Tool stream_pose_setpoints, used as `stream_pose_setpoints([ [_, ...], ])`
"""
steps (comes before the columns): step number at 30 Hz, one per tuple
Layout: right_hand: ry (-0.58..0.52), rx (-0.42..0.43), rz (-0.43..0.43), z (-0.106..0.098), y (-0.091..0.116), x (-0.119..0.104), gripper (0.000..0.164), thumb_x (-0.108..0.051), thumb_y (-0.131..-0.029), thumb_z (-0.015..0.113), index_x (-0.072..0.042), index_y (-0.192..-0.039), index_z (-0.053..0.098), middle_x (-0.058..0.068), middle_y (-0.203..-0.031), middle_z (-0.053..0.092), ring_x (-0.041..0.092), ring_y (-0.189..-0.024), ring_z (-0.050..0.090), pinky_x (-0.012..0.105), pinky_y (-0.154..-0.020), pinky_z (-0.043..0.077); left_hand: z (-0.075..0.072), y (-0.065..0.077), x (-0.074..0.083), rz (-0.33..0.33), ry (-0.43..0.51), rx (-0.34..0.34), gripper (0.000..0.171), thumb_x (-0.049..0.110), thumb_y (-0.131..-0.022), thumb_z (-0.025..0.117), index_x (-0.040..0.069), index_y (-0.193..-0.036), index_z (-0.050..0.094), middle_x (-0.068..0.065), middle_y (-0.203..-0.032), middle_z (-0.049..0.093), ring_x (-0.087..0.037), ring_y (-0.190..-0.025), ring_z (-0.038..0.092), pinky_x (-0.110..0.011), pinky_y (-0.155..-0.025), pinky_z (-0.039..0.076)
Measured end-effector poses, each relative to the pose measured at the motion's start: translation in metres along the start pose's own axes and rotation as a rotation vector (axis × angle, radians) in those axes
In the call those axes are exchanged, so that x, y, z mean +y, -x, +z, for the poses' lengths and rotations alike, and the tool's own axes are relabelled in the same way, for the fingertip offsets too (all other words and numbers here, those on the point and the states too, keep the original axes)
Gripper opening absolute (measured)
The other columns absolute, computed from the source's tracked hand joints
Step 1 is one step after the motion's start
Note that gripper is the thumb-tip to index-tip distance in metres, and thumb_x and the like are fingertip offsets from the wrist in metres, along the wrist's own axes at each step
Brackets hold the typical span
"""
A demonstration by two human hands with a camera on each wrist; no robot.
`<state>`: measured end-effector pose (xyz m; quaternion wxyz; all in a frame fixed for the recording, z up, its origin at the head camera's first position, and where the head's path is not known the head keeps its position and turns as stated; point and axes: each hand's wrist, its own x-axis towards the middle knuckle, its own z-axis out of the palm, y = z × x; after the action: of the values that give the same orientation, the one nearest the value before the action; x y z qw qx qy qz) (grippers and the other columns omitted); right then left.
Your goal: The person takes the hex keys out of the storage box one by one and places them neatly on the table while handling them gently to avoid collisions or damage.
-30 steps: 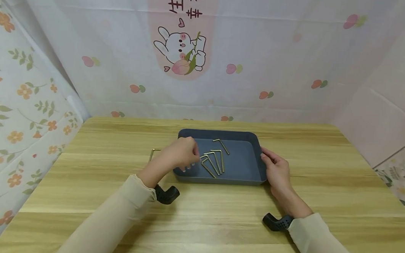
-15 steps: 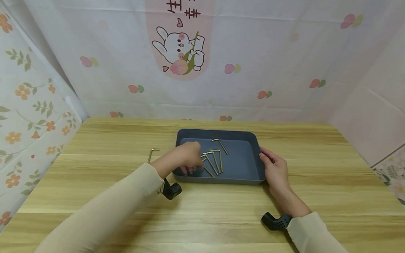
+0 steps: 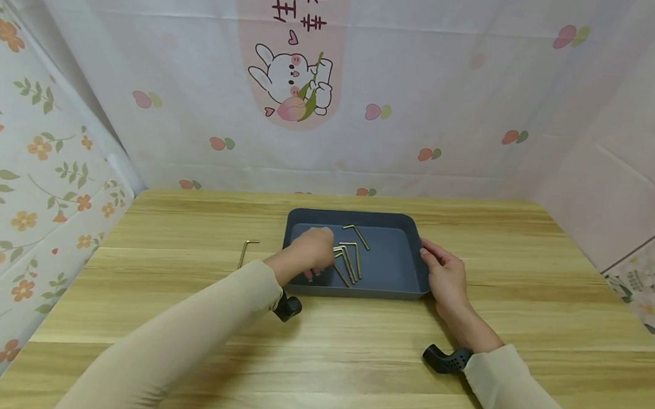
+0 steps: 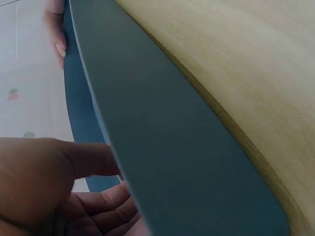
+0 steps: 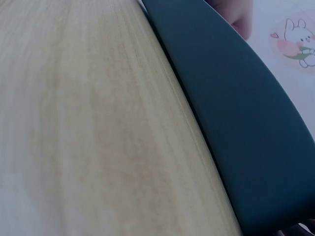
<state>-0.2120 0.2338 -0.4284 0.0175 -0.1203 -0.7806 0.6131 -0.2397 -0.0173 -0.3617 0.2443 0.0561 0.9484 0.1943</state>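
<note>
A shallow dark grey tray (image 3: pixel 397 257) sits on the table with several brass-coloured L-shaped hex keys (image 3: pixel 359 262) inside, most of them fanned together left of its middle. My left hand (image 3: pixel 315 248) reaches over the tray's left part and pinches the short ends of the nearest keys. In the left wrist view, a thin brassy glint shows between the thumb (image 4: pixel 93 160) and fingers; the front wall hides the rest. At the tray's right end, my right hand (image 3: pixel 447 274) grips the wall, thumb at the rim. One more hex key (image 3: pixel 243 254) lies left of the tray.
The wood-grain table (image 3: pixel 347 360) extends around the tray. A patterned cloth (image 3: pixel 401 78) hangs behind its back edge, and a floral cloth (image 3: pixel 32 214) hangs on the left. Both wrists wear black camera mounts.
My left hand has moved right and lowered into the tray, onto the fanned hex keys, whose short ends now sit closer together. The right hand keeps its grip on the tray.
</note>
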Motion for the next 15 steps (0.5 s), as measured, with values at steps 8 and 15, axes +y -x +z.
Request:
stream_pose_setpoints([
  [8, -0.014, 0.002, -0.006, -0.001, 0.001, 0.000, 0.044, -0.021, -0.108, 0.047, -0.009, -0.150, 0.049, 0.008, -0.157, 0.047, 0.017, -0.147, 0.039, 0.038, -0.122, 0.033, 0.008, -0.003, 0.005, 0.022, -0.037, 0.060, 0.032, 0.022, -0.098, 0.068, 0.009, -0.069, 0.062, -0.007, -0.060, 0.061, -0.021, -0.051, 0.067, -0.030, -0.048, 0.055],
  [15, -0.010, -0.001, -0.003, 0.001, 0.001, 0.000, 0.044, -0.022, -0.108, 0.047, -0.009, -0.151, 0.049, 0.007, -0.158, 0.046, 0.017, -0.146, 0.039, 0.037, -0.121, 0.033, 0.011, -0.008, 0.008, 0.015, -0.084, 0.092, 0.019, 0.016, -0.098, 0.066, 0.008, -0.080, 0.068, -0.009, -0.073, 0.069, -0.023, -0.056, 0.071, -0.028, -0.044, 0.047],
])
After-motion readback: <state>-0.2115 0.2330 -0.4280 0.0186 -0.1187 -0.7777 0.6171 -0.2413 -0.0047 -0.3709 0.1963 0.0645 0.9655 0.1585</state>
